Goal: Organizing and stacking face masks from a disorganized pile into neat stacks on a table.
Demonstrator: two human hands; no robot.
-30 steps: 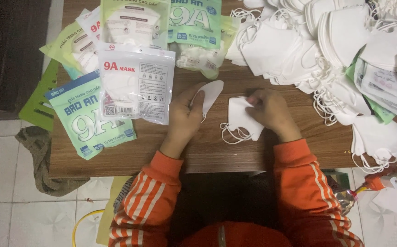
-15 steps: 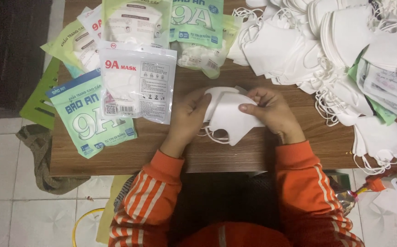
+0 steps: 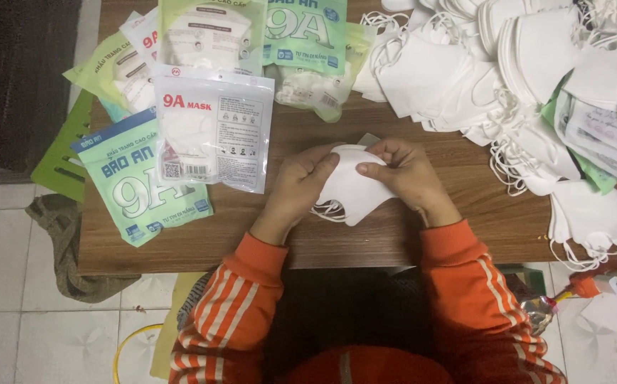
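Holding one folded white mask point(image 3: 351, 190) between both hands over the wooden table point(image 3: 422, 242).

My left hand point(image 3: 298, 181) and right hand point(image 3: 404, 174) both pinch its upper edge, ear loops dangling underneath. Filled packets point(image 3: 212, 128) lie at my left; a big heap of loose masks point(image 3: 507, 64) at my right looks unpacked, so I judge most remains.

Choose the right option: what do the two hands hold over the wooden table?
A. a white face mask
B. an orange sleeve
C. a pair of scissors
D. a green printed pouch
A: both the left hand and the right hand grip one white face mask between them.
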